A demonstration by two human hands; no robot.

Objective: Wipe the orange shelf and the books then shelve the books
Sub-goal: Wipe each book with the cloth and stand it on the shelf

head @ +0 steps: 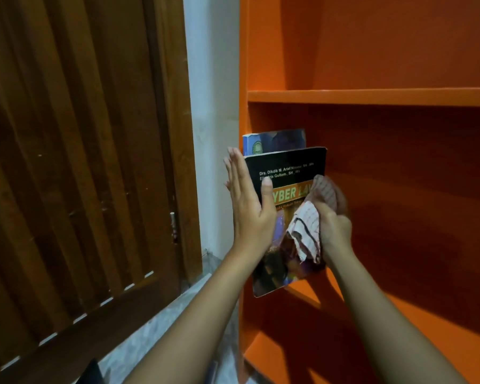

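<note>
A black book (288, 167) with "CYBER LAW" on its cover stands at the left end of the orange shelf (372, 97), with a blue book (275, 141) behind it. My left hand (247, 209) holds the black book's spine side, thumb across the cover and fingers straight along the edge. My right hand (334, 225) grips a crumpled striped cloth (308, 225) and presses it against the cover. The lower cover is partly hidden by the cloth and my hands.
A dark wooden slatted door (81, 162) fills the left. A white wall strip (214, 120) separates it from the shelf. The orange board (399, 309) to the right of the books is bare. Marbled floor (155, 328) shows below.
</note>
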